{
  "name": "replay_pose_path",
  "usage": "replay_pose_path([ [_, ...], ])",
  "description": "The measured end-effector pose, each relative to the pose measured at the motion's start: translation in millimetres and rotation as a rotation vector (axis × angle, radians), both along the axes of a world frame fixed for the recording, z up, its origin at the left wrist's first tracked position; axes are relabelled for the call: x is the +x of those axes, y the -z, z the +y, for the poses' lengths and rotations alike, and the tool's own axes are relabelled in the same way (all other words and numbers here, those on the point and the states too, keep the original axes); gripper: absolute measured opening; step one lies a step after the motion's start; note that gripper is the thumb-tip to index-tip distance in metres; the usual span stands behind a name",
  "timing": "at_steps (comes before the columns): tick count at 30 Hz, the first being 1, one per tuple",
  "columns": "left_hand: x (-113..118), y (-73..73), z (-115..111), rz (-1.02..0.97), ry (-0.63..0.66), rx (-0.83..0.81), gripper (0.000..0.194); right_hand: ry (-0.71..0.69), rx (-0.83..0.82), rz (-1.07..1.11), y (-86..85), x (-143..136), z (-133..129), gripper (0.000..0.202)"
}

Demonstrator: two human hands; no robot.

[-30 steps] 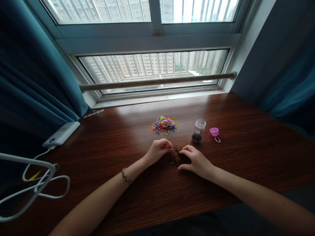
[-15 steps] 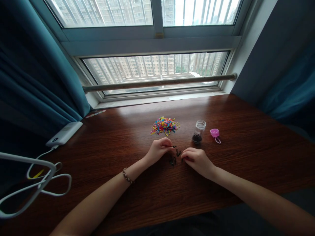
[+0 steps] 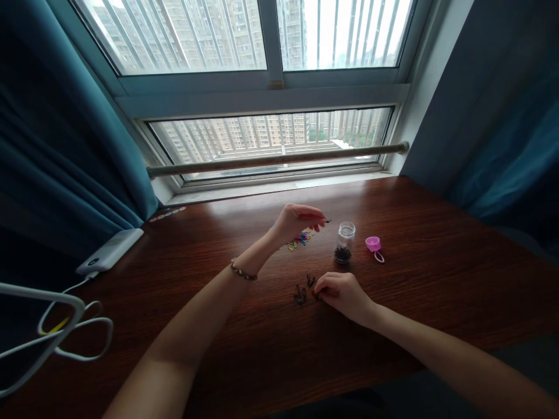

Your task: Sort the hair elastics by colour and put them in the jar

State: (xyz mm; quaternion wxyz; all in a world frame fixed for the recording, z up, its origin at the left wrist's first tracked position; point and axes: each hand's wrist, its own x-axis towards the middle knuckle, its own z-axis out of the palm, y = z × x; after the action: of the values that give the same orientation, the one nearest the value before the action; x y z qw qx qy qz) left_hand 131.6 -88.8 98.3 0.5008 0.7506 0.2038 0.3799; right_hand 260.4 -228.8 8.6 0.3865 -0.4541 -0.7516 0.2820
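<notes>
My left hand (image 3: 297, 222) is raised over the colourful pile of small looped pins (image 3: 301, 238), hiding most of it. Its fingertips pinch a small black pin (image 3: 328, 221), close to the mouth of a clear jar (image 3: 346, 233). Dark pins (image 3: 343, 254) fill the bottom of that upright, uncapped jar. On the table, my right hand (image 3: 345, 294) has its fingers closed at the edge of several loose black pins (image 3: 300, 295). A dark pin shows partly at those fingertips.
A pink cap with a loop (image 3: 373, 244) lies right of the jar. At the left are a white power bank (image 3: 111, 251) and its looped white cable (image 3: 78, 302). Behind the wooden table (image 3: 236, 349) stand a window and a metal rail (image 3: 279, 158).
My left hand has lifted with the black pin and moved forward and right, over the colourful pile towards the jar. My right hand stays beside the loose black pins. The view has tilted slightly.
</notes>
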Motion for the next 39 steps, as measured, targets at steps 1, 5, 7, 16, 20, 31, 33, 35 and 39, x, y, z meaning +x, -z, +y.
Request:
replay_pose_path([
  [1,9,-8.5,4,0.04,0.065,0.038,0.021,-0.003,-0.005,0.005,0.7,0,0,0.018],
  [5,38,-26.2,16,0.31,0.25,0.297,0.015,-0.003,-0.015,0.01,3.2,1,-1,0.02],
  [7,47,-27.8,19,0.39,0.273,0.438,0.013,-0.004,-0.009,0.008,4.7,1,-1,0.021],
  [16,52,-29.0,20,0.487,0.318,0.722,0.014,-0.028,0.022,0.007,8.3,1,0,0.022],
  [20,50,-29.2,18,0.454,0.328,0.726,0.016,-0.03,0.025,-0.001,7.8,1,-1,0.022],
  [31,52,-25.3,19,0.431,0.303,0.591,0.01,-0.019,0.021,-0.012,6.2,-1,-1,0.02],
  [33,52,-26.5,19,0.431,0.316,0.6,0.01,-0.019,0.027,-0.017,6.7,0,-2,0.02],
  [35,52,-27.0,19,0.43,0.317,0.615,0.01,-0.02,0.032,-0.023,6.5,0,-2,0.019],
  [39,52,-26.2,18,0.416,0.311,0.615,0.013,-0.018,0.039,-0.026,3.6,0,-1,0.019],
])
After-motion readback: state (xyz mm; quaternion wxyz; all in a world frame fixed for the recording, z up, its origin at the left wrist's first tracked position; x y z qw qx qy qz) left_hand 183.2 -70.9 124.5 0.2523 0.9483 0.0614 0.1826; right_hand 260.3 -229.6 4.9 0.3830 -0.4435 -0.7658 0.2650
